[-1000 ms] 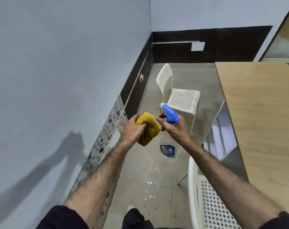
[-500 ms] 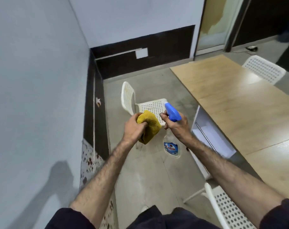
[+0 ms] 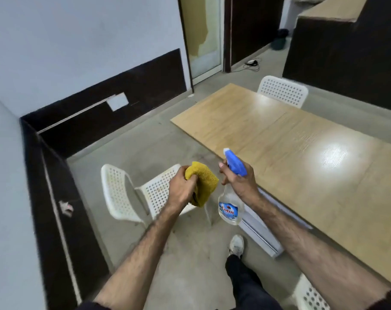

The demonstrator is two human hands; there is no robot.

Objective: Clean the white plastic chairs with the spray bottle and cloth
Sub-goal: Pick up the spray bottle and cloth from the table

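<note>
Beyond the table's [image 3: 279, 139] near-left corner, with your left hand [image 3: 182, 186] bunched around the yellow cloth [image 3: 204, 182] and your right hand [image 3: 240, 180] gripping the spray bottle [image 3: 231, 206], you are approaching the white chair [image 3: 132, 195] on the floor, so next you likely need to aim the nozzle at its seat.

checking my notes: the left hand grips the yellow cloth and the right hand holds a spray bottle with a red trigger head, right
Nearly. The head view shows the left hand gripping the yellow cloth and the right hand holding the spray bottle, but the trigger head is blue, not red. The rest of the statement stands.
</note>
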